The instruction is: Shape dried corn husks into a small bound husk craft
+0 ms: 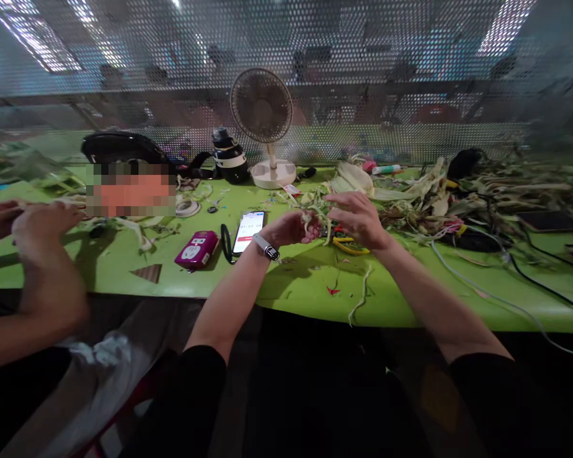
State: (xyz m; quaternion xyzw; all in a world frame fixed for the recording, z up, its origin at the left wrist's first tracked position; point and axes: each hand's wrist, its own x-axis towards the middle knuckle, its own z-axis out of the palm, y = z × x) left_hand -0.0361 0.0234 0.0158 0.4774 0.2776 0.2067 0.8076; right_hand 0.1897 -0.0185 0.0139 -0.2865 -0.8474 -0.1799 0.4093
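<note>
My left hand [289,230], with a watch on its wrist, is closed around a small pale piece of plant husk [308,218], whose exact shape is hard to make out. Facing it from the right is my right hand [360,219], its fingers apart and a little bent, with nothing visible in them. A yellow-handled hand tool [351,246] lies on the green table [310,299] below my right hand, partly hidden. Behind both hands spread dry corn husks [356,178]. A thin pale strip [361,296] lies near the table's front edge.
A phone [249,232], a purple pack [197,250] and a white fan [273,173] stand or lie left of centre. A black bottle [230,159] is behind. Husk heaps and a cable [468,283] occupy the right. Another person's hands [48,219] work at far left.
</note>
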